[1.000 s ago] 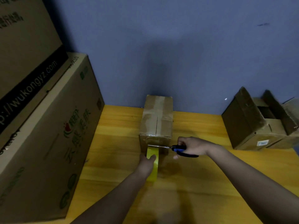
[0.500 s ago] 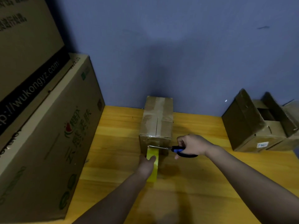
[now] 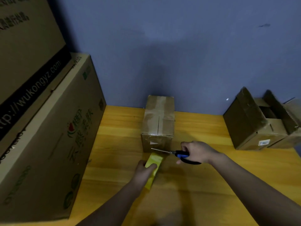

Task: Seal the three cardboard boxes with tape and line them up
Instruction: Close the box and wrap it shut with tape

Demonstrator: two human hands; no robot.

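Observation:
A small closed cardboard box (image 3: pixel 158 118) with clear tape over its top seam stands on the wooden table (image 3: pixel 203 176) by the blue wall. My left hand (image 3: pixel 144 172) grips a yellow tape roll (image 3: pixel 153 167) just in front of the box. My right hand (image 3: pixel 197 152) holds blue-handled scissors (image 3: pixel 172 152), their blades lying across the box's lower front face above the roll. An open cardboard box (image 3: pixel 254 123) with raised flaps sits at the right; another box (image 3: pixel 293 108) shows partly behind it.
Two large printed cartons (image 3: pixel 48 136) are stacked along the left edge of the table. The blue wall (image 3: pixel 179 54) stands right behind the boxes.
The tape roll in my left hand has drawn back a little from the box and tilted. The scissors stay at the box's front face.

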